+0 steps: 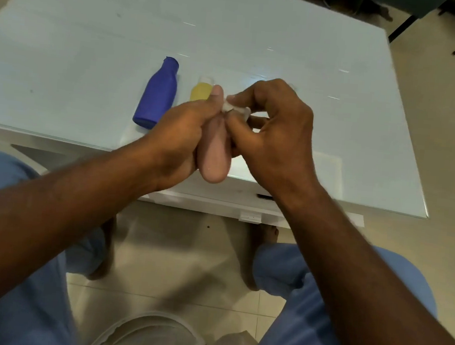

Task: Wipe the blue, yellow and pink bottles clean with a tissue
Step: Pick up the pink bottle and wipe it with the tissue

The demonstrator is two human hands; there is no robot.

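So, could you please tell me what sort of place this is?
Probably a room in a home or small office, though that is a guess: a glass-topped white table on a beige tiled floor, and dark furniture legs standing beyond it.

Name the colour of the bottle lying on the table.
Blue: the bottle lies on the table, seen in the head view.

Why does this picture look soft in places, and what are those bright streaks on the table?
Head view: the wide lens bows the table edges; small white glints streak its glossy top; both forearms smear with motion blur; the blue bottle stays fairly crisp, while the tissue against the pink bottle looks washed-out.
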